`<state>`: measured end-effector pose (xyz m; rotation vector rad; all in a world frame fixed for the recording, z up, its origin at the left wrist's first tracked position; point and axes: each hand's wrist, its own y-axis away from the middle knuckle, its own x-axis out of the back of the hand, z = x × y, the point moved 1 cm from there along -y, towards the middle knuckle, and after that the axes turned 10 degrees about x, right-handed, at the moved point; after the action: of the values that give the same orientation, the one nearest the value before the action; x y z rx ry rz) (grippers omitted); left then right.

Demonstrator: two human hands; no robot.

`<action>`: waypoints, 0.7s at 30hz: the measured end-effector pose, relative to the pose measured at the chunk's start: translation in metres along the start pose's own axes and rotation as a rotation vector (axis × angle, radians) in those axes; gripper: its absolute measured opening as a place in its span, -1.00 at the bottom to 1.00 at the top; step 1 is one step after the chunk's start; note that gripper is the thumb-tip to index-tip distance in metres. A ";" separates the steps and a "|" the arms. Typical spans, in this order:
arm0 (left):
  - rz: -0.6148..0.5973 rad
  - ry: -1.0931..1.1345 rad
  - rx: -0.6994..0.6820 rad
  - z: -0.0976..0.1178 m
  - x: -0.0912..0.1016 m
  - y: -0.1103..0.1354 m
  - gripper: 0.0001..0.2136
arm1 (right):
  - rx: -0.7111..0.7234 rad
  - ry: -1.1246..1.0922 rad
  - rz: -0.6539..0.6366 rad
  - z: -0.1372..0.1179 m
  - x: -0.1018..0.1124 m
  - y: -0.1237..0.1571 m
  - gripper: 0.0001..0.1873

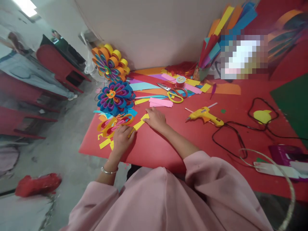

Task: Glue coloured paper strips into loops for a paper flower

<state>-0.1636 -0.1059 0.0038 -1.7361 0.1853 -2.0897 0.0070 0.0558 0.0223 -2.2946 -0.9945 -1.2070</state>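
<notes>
Between my hands a narrow yellow paper strip (139, 125) lies low over the red table (158, 144). My left hand (123, 138) has its fingers closed on the strip's near left end. At the far right end, my right hand (156, 119) pinches it between thumb and fingers. Just beyond my left hand sits an orange and pink looped paper flower (106, 125), partly hidden by that hand. Yellow paper scraps (105, 143) lie to its left. Pink paper strips (160, 102) rest in a small stack past my right hand.
Blue and purple (115, 98) and orange and yellow (112, 64) paper flowers stand at the left. Scissors (174, 93) and a thread spool (180, 81) lie among paper strips. A yellow glue gun (204, 116), its black cable (237, 123) and a power strip (276, 169) are at right.
</notes>
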 end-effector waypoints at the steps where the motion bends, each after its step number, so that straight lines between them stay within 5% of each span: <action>1: -0.025 0.007 -0.010 0.005 -0.003 -0.002 -0.77 | -0.006 -0.021 0.002 0.001 -0.003 -0.002 -0.49; 12: -0.115 -0.063 0.031 0.018 -0.020 -0.036 -0.75 | -0.105 -0.127 -0.014 0.035 0.005 0.021 -0.80; 21: -0.018 0.066 -0.031 0.036 -0.017 -0.013 -0.75 | -0.128 -0.061 0.105 0.070 0.035 0.121 -0.77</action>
<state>-0.1302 -0.0815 0.0012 -1.6934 0.2226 -2.1697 0.1487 0.0293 0.0119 -2.4626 -0.8270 -1.1958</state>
